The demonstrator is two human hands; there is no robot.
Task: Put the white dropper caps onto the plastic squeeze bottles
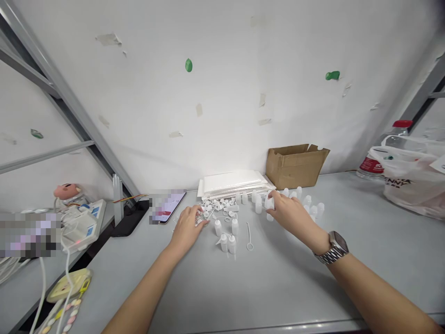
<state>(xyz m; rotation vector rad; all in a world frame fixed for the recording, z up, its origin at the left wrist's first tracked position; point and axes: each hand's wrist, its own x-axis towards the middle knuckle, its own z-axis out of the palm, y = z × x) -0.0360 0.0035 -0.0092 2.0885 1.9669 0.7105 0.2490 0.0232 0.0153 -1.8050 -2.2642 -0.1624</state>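
4 dropper bottles [235,227] stand capped on the desk [278,287], many others [258,205] look uncapped around the right hand [289,211], its grip closed on 1 bottle [268,202], and loose caps [207,207] lie by the left hand [187,227], whose grip I cannot tell

A white wall [225,41] rises beyond the left hand [187,228] and the right hand [288,211], dotted with tape scraps [109,39] and green patches [188,65]. A smooth grey tabletop [278,297] spreads beneath both. Left of the left hand, a grey metal frame [76,99] slants across, with a crossbar [48,155]; another grey frame [426,88] stands far to the right of the right hand. Pale light falls brightest low on the wall, beyond and between the hands
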